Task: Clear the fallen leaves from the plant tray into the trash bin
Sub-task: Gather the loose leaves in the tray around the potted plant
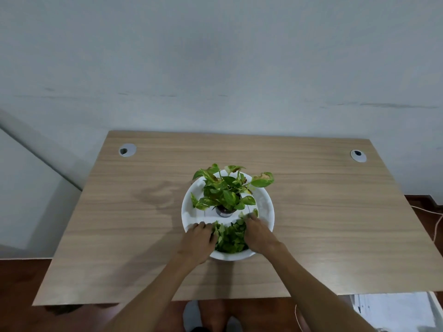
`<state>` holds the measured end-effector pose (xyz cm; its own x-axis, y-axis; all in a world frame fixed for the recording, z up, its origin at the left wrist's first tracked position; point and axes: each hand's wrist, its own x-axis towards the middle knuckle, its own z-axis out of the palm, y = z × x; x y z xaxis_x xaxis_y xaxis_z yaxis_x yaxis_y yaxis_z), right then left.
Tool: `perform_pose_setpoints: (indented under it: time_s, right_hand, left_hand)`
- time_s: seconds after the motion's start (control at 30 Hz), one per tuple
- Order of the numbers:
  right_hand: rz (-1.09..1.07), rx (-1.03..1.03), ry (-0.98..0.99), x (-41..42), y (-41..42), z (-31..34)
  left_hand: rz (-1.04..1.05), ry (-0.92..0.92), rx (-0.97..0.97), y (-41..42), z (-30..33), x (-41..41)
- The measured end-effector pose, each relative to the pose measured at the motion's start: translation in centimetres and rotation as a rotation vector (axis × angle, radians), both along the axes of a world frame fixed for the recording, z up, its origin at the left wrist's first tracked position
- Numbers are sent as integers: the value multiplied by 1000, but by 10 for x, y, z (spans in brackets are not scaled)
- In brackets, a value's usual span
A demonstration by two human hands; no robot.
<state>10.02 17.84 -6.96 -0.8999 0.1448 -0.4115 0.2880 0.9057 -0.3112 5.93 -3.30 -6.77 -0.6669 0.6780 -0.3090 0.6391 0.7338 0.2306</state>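
Note:
A round white plant tray (pixel 266 207) sits mid-table with a small potted green plant (pixel 226 190) at its centre. A heap of loose green fallen leaves (pixel 231 238) lies in the tray's near part. My left hand (pixel 199 240) rests on the left side of the heap, fingers curled against the leaves. My right hand (pixel 257 232) presses on the right side, fingertips among the leaves near the pot. Both hands cup the heap between them; whether either lifts any leaf I cannot tell. A white trash bin (pixel 395 310) shows below the table's right front corner.
The wooden table (pixel 323 224) has cable grommets at back left (pixel 127 150) and back right (pixel 358 156). A wall stands right behind it. A white cable (pixel 437 221) trails on the floor at right. My feet show under the front edge.

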Motion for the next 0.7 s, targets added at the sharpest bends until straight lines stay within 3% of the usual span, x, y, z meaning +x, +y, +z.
perform_pose_setpoints:
  time_s: [0.13,0.27,0.33,0.53,0.7]
  right_hand:
    - [212,37,6,36,-19,17]
    - [43,-111,118,35,-16,22]
    - [-9,-130,171,20,-8,18]
    - [163,-10,85,6,-4,3]
    - [108,-172,129,30,-5,6]
  left_hand:
    - [206,-47,155,-4,4,5]
    - [258,48,258,-11,-3,-4]
    - [405,52,336,-16,-6,-11]
    - [970,-79,615,-14,0,-18]
    - [1132,-203,645,-12,1,-30]
